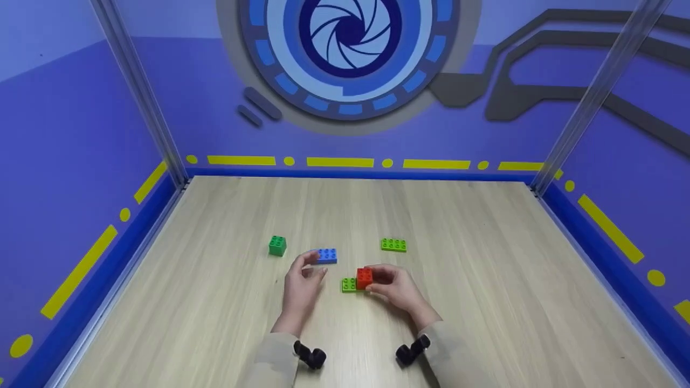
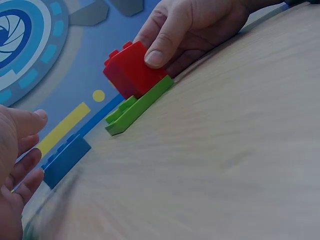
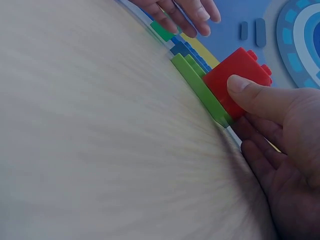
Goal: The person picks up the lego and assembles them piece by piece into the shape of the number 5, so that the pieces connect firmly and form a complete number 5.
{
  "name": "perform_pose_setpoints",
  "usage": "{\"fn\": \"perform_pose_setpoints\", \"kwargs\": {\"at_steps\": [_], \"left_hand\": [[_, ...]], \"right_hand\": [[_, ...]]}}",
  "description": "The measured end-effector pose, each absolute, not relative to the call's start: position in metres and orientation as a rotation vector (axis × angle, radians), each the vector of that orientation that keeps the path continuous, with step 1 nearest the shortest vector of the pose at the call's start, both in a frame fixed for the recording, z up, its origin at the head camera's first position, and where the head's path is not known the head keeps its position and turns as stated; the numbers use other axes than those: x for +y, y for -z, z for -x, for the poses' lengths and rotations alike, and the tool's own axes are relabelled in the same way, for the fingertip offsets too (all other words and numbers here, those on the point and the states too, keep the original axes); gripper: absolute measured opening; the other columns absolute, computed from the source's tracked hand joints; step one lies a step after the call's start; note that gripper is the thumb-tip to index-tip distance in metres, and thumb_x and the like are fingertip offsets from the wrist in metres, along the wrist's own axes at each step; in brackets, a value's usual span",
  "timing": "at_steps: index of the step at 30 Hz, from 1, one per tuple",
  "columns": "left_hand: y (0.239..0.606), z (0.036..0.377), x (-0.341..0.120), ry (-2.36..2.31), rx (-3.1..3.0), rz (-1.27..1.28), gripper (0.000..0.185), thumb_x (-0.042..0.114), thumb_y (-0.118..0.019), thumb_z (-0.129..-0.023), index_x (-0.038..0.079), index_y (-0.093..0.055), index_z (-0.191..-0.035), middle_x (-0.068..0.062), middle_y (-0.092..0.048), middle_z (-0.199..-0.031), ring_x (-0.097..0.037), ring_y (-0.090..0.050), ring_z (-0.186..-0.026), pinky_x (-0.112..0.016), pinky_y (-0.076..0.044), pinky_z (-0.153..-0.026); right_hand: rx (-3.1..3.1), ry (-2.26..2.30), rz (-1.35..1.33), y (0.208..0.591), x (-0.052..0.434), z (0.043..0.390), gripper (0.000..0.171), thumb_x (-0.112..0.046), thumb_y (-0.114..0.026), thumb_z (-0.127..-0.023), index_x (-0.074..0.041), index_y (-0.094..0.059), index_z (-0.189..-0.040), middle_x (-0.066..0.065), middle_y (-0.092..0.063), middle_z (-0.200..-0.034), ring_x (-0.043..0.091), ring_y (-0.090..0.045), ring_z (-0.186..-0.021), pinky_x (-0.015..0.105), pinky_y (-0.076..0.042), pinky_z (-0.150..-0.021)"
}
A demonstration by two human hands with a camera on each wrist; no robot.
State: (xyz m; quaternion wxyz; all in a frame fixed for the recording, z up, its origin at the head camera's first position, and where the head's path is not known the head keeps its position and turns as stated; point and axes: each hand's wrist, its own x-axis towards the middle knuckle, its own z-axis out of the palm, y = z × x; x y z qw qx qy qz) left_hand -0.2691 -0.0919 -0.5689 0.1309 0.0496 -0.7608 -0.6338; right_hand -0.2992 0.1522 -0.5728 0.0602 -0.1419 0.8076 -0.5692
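A red cube brick (image 1: 364, 278) sits on the right end of a flat light-green brick (image 1: 349, 284) lying on the wooden table (image 1: 485, 302). My right hand (image 1: 389, 284) pinches the red brick (image 2: 132, 70) between thumb and fingers; the thumb (image 3: 250, 95) presses its near face. My left hand (image 1: 305, 275) hovers loosely curled and empty, just short of a blue brick (image 1: 326, 255). In the left wrist view the blue brick (image 2: 65, 160) lies beside my fingertips (image 2: 30, 162), untouched. The red brick (image 3: 237, 80) and its green base (image 3: 200, 92) fill the right wrist view.
A green cube brick (image 1: 277, 246) stands to the left of the blue one. Another flat light-green brick (image 1: 393, 244) lies behind the red one. Blue walls and metal posts (image 1: 145, 102) enclose the table on three sides.
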Motion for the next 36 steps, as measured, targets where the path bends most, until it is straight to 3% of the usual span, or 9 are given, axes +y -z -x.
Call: {"fn": "perform_pose_setpoints", "kwargs": {"at_steps": [4, 9, 18, 24, 31, 36], "left_hand": [[0.566, 0.275, -0.097, 1.834, -2.224, -0.218, 0.046, 0.009, -0.073, -0.094, 0.018, -0.060, -0.138, -0.006, -0.060, -0.139, -0.029, -0.059, -0.123, -0.044, -0.053, -0.105], [0.566, 0.283, -0.101, 1.807, -2.265, -0.236, 0.051, 0.010, -0.073, -0.094, 0.020, -0.057, -0.141, -0.006, -0.056, -0.143, -0.033, -0.055, -0.132, -0.048, -0.051, -0.111], [0.567, 0.296, -0.108, 1.768, -2.359, -0.219, 0.054, 0.005, -0.072, -0.094, 0.009, -0.052, -0.145, -0.014, -0.052, -0.149, -0.035, -0.047, -0.145, -0.043, -0.040, -0.124], [0.569, 0.301, -0.109, 1.739, -2.423, -0.223, 0.054, 0.006, -0.070, -0.096, 0.006, -0.051, -0.146, -0.016, -0.053, -0.151, -0.035, -0.047, -0.146, -0.043, -0.039, -0.124], [0.570, 0.305, -0.106, 1.567, -2.538, -0.221, 0.054, 0.004, -0.070, -0.095, 0.003, -0.053, -0.146, -0.016, -0.058, -0.146, -0.034, -0.049, -0.143, -0.047, -0.040, -0.122], [0.571, 0.304, -0.106, 1.529, -2.565, -0.192, 0.052, 0.004, -0.072, -0.094, 0.003, -0.056, -0.144, -0.015, -0.061, -0.140, -0.032, -0.054, -0.135, -0.046, -0.045, -0.118]], "right_hand": [[2.447, 1.724, 0.429, 0.572, 0.153, 0.301, 0.042, -0.010, -0.084, -0.083, -0.003, -0.072, -0.123, 0.016, -0.074, -0.120, 0.026, -0.070, -0.111, 0.041, -0.057, -0.104], [2.445, 1.725, 0.440, 0.573, 0.153, 0.301, 0.043, -0.010, -0.084, -0.083, -0.003, -0.072, -0.124, 0.017, -0.074, -0.121, 0.028, -0.070, -0.112, 0.045, -0.056, -0.105], [2.467, 1.691, 0.422, 0.574, 0.152, 0.301, 0.044, -0.012, -0.084, -0.083, -0.006, -0.072, -0.125, 0.014, -0.074, -0.121, 0.027, -0.070, -0.113, 0.043, -0.056, -0.106], [2.454, 1.715, 0.411, 0.575, 0.151, 0.300, 0.044, -0.008, -0.084, -0.083, -0.004, -0.071, -0.125, 0.016, -0.074, -0.122, 0.030, -0.070, -0.114, 0.047, -0.055, -0.107], [2.437, 1.725, 0.437, 0.575, 0.153, 0.300, 0.043, -0.010, -0.084, -0.084, -0.003, -0.071, -0.125, 0.016, -0.074, -0.121, 0.025, -0.070, -0.111, 0.033, -0.058, -0.100], [2.436, 1.729, 0.448, 0.574, 0.154, 0.301, 0.044, -0.010, -0.084, -0.083, -0.003, -0.071, -0.125, 0.017, -0.074, -0.121, 0.026, -0.070, -0.111, 0.037, -0.057, -0.102]]}}
